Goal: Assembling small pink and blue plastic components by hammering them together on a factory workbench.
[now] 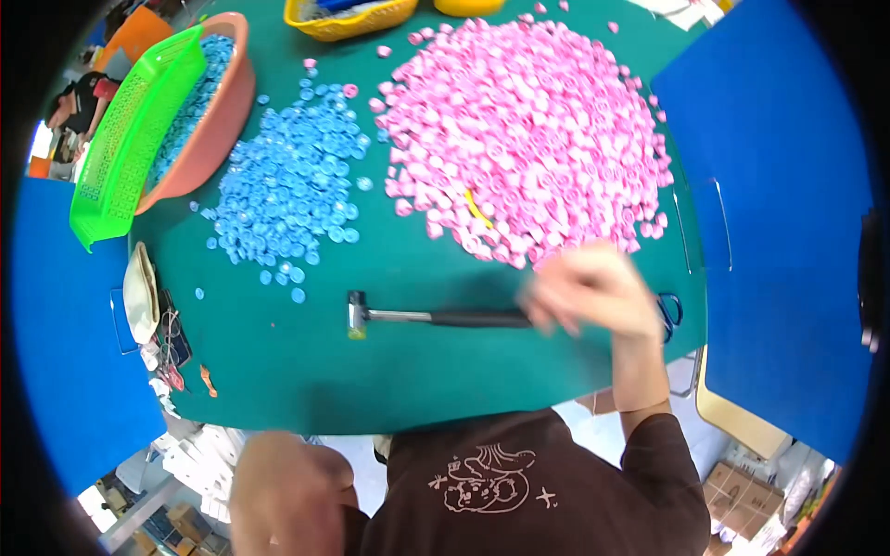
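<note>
My right hand point(593, 292) is over the near right part of the green table, blurred, at the grip end of a small mallet point(399, 316). Whether its fingers touch the grip I cannot tell. The mallet lies crosswise, its black and yellowish head to the left. Just beyond my right hand spreads a big heap of small pink cap-like pieces point(519, 130), a curved yellow strip point(478, 209) among them. Left of that heap are loose round blue pieces point(287, 181). My left hand point(292, 491) is a smear below the table's near edge, its fingers unreadable.
A pink basin point(239, 93) of blue pieces stands far left, a green perforated basket point(130, 139) leaning on it. Dark-handled scissors point(669, 315) lie beside my right wrist. A yellow basket point(352, 20) is at the back. Blue panels point(779, 139) flank the table. Glasses point(173, 334) lie left.
</note>
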Tool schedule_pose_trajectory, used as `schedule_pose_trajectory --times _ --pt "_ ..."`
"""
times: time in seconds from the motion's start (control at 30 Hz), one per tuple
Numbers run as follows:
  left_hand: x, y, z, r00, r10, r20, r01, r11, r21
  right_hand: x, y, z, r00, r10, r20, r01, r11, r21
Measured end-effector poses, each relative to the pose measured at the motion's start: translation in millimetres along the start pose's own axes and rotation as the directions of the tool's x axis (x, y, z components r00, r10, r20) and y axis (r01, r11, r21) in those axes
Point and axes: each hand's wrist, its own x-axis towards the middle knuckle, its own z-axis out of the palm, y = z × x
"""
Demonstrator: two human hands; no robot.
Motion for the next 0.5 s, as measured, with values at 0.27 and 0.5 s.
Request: schedule_pose_trajectory --times 0.27,0.5 --pt "-57.3 7.5 -41.5 -0.216 -0.572 -0.791 0.902 0.193 -0.386 128.7 1.6 54.4 0.776 -0.269 -0.571 0.116 0.95 -0.29" --pt "-95.5 0.7 -15.7 -0.133 -0.537 -0.833 0.858 0.358 -0.368 124.6 -5.3 44.3 0.878 -0.138 -0.459 0.053 0.98 -0.194"
